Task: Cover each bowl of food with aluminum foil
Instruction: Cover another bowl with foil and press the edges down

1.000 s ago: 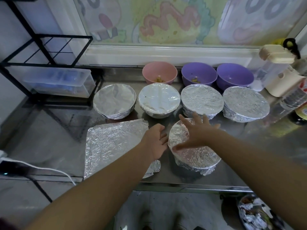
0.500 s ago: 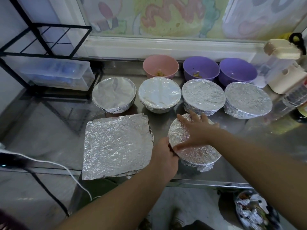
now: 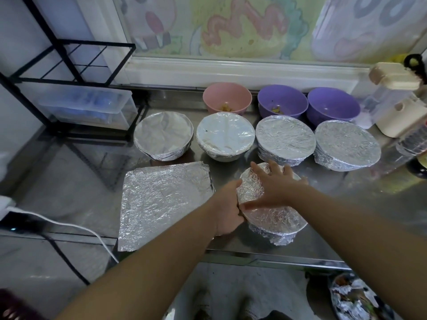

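front bowl point(image 3: 276, 218): upright near the front edge of the counter point(image 3: 351, 204), foil top facing up; round, no long axis
right hand point(image 3: 275, 187): flat on the foil top, fingers spread, pressing
left hand point(image 3: 227, 209): cupped against the bowl's left side, fingers curled onto the foil skirt
foil sheet point(image 3: 164, 202): one, flat, just left of the left hand
covered bowls point(image 3: 163, 135): four in a row behind, five with the front one
uncovered: one pink bowl point(image 3: 227, 98), two purple bowls point(image 3: 282, 101), back row
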A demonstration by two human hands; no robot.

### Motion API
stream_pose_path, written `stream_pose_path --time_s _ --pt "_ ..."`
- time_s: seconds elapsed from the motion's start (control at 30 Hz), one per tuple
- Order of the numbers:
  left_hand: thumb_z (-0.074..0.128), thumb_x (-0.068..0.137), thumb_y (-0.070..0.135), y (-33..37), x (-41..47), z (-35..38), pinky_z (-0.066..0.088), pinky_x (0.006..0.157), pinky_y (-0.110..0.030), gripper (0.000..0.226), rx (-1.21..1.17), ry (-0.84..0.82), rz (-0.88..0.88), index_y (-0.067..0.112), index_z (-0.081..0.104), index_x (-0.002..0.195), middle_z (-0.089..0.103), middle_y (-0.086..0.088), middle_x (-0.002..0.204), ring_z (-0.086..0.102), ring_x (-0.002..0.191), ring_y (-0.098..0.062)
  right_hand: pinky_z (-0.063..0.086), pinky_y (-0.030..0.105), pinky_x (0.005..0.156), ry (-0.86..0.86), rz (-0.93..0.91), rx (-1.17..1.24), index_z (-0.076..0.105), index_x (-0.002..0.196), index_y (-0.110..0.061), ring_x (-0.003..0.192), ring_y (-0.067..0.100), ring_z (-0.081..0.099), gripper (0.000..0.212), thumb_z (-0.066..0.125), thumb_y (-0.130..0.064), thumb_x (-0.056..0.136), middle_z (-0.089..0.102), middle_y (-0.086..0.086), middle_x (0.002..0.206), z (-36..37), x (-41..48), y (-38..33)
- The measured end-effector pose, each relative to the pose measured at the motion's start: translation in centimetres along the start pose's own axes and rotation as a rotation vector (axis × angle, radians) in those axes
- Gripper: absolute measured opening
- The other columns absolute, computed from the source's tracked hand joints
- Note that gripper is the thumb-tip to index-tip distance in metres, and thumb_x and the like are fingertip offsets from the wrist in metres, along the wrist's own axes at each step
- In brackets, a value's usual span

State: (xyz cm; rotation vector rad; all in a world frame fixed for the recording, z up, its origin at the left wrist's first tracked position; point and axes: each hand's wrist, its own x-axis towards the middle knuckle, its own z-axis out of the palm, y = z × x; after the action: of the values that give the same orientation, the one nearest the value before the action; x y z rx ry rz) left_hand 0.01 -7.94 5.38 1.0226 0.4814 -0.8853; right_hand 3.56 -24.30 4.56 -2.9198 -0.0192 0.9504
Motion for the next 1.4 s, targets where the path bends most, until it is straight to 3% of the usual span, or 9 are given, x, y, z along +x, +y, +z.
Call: stream_pose_path --time_s 0.1,0.17,0.37,0.6,0.73,0.87,1.13,1.27,1.4 --pt "0.029 0.106 0.042 1.7 -0.4 -0.7 0.053 0.081 -0.03 0.047 0.109 0.018 0.023 0.01 0.064 0.109 0.075 -0.006 0.104 0.068 0.095 -0.017 0.018 0.079 0.111 0.012 0.075 0.087 -0.022 0.152 -0.052 0.152 0.049 -0.014 0.157 0.035 -0.112 0.018 -0.024 0.002 0.168 0.5 0.3 -0.3" --pt "0.029 0.106 0.04 2.1 -0.4 -1.1 0.047 0.1 -0.035 0.044 0.081 0.069 0.049 0.011 0.062 0.108 0.067 -0.011 0.12 0.061 0.112 -0.022 0.015 0.077 0.114 -0.008 0.115 0.122 -0.026 0.151 -0.049 0.15 0.052 -0.016 0.163 0.027 -0.113 0.011 -0.029 0.006 0.166 0.5 0.4 -0.5" --pt "0.035 0.106 0.03 -0.9 -0.7 -0.8 0.046 0.074 -0.027 0.034 -0.051 0.062 0.122 0.014 0.064 0.096 0.076 0.001 0.084 0.063 0.089 -0.012 0.002 0.086 0.107 0.001 -0.112 -0.09 -0.028 0.148 -0.057 0.149 0.043 -0.029 0.14 0.046 -0.105 0.039 -0.038 -0.002 0.161 -1.1 -0.7 -0.7" --pt "0.048 0.095 0.047 -1.6 0.3 0.4 0.037 0.113 -0.045 0.051 -0.143 0.102 0.144 0.017 0.06 0.134 0.058 -0.01 0.141 0.051 0.133 -0.026 0.004 0.09 0.102 -0.046 -0.19 -0.183 -0.019 0.148 -0.063 0.15 0.039 -0.029 0.131 0.062 -0.096 0.05 -0.03 -0.008 0.165 -0.6 -0.6 -0.4" --pt "0.04 0.103 0.035 -1.1 0.0 -0.2 0.048 0.097 -0.039 0.04 -0.101 0.038 0.143 0.015 0.068 0.122 0.07 -0.013 0.121 0.064 0.114 -0.027 0.005 0.088 0.104 -0.029 -0.195 -0.187 -0.02 0.148 -0.063 0.151 0.04 -0.026 0.132 0.063 -0.096 0.05 -0.029 -0.008 0.166 -0.6 -0.7 -0.4" --pt "0.031 0.105 0.039 1.9 -0.8 -0.3 0.046 0.073 -0.022 0.058 0.037 -0.002 0.049 0.001 0.038 0.149 0.044 -0.026 0.148 0.046 0.133 -0.044 0.006 0.087 0.106 0.005 -0.186 -0.188 -0.02 0.149 -0.062 0.151 0.04 -0.025 0.132 0.062 -0.096 0.05 -0.029 -0.007 0.166 -0.1 -0.6 -0.4" --pt "0.027 0.105 0.045 3.8 0.1 0.7 0.056 0.052 -0.026 0.057 0.187 0.015 -0.03 0.002 0.063 0.113 0.074 -0.014 0.089 0.073 0.071 -0.025 0.01 0.086 0.106 0.082 -0.078 -0.135 -0.023 0.149 -0.058 0.153 0.044 -0.019 0.134 0.042 -0.104 0.042 -0.026 -0.002 0.168 1.5 -0.4 -0.8" --pt "0.037 0.104 0.048 4.9 1.2 0.4 0.053 0.059 -0.026 0.051 0.137 0.103 0.02 0.004 0.063 0.104 0.072 -0.011 0.086 0.064 0.078 -0.022 0.01 0.088 0.103 0.057 0.115 0.045 -0.03 0.15 -0.051 0.149 0.049 -0.024 0.134 0.038 -0.104 0.046 -0.034 0.002 0.164 2.0 -0.6 -1.5" --pt "0.047 0.102 0.04 3.8 2.3 -1.2 0.043 0.106 -0.041 0.05 0.036 0.163 0.137 0.01 0.047 0.141 0.05 -0.011 0.14 0.046 0.131 -0.028 0.005 0.085 0.108 0.038 0.163 0.131 -0.041 0.142 -0.048 0.145 0.052 -0.03 0.151 0.021 -0.113 0.021 -0.043 0.01 0.158 1.4 0.4 -1.1"
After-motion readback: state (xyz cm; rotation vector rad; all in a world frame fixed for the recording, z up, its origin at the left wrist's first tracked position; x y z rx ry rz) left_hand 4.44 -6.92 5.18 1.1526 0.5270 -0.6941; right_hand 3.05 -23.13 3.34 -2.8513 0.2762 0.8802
